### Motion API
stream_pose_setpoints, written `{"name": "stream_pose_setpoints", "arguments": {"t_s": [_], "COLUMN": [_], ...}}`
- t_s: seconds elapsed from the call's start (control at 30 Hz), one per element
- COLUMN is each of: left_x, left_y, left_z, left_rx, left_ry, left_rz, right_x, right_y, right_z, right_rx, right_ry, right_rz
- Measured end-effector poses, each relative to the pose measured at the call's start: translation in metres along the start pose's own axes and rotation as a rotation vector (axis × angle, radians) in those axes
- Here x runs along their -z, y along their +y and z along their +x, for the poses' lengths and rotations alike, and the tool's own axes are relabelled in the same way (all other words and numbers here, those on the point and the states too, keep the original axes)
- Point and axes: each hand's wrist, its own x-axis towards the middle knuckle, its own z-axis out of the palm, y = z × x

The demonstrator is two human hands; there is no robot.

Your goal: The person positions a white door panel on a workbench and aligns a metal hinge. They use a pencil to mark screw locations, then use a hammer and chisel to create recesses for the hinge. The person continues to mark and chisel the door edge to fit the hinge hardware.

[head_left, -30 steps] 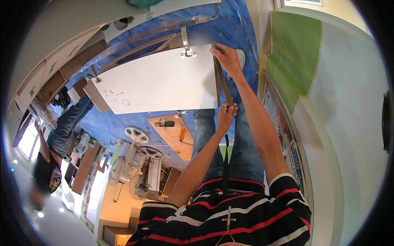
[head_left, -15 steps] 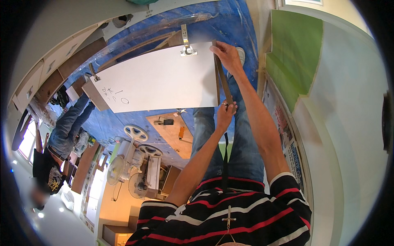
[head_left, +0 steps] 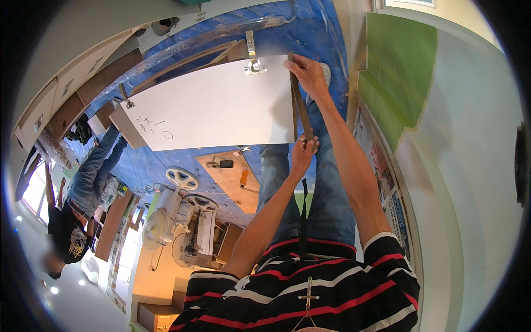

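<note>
I have the white panel (head_left: 215, 105) spread out in front of both hands, long from left to right, with its right edge just ahead of the person's legs and feet. The right hand (head_left: 311, 77) is up at the panel's far right corner, its thumb pressed on the white face and its fingers closed round the upper end of a brown strip (head_left: 303, 113). The left hand (head_left: 304, 156) is near the panel's near right corner, just outside it, its fingers narrow and clamped on the strip's lower end. Between the two hands I see the strip slant away from the panel's brown right edge, touching or nearly touching at the top and apart lower down, with a thin wedge of gap. Along the far edge, one metal hinge (head_left: 254, 67) stands near the right hand and another hinge (head_left: 128, 102) sits at the left end, close to some dark handwritten marks (head_left: 155, 128). A brown board (head_left: 128, 127) shows under the panel's left end. Below, on the blue sheet (head_left: 141, 169), I make out a wooden board (head_left: 235, 193) carrying an orange-handled tool (head_left: 244, 177), with a pale wheel (head_left: 182, 178) to its left. Farther left, a co-worker in a dark shirt (head_left: 69, 235) stands well apart from the panel
</note>
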Motion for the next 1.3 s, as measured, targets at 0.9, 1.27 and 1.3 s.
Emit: {"name": "stream_pose_setpoints", "arguments": {"t_s": [0.9,1.27,1.3], "left_x": [0.007,0.006,0.006], "left_y": [-0.027,-0.026,-0.026], "left_z": [0.004,0.011,0.011], "left_rx": [-0.050,-0.038,-0.043], "left_ry": [0.068,0.045,0.054], "left_rz": [0.006,0.051,0.045], "right_x": [0.005,0.002,0.002], "right_y": [0.053,0.054,0.054], "right_z": [-0.068,-0.067,-0.068], "right_rx": [-0.054,-0.032,-0.026], "right_ry": [-0.181,-0.198,-0.196], "right_rz": [-0.140,-0.096,-0.087]}}
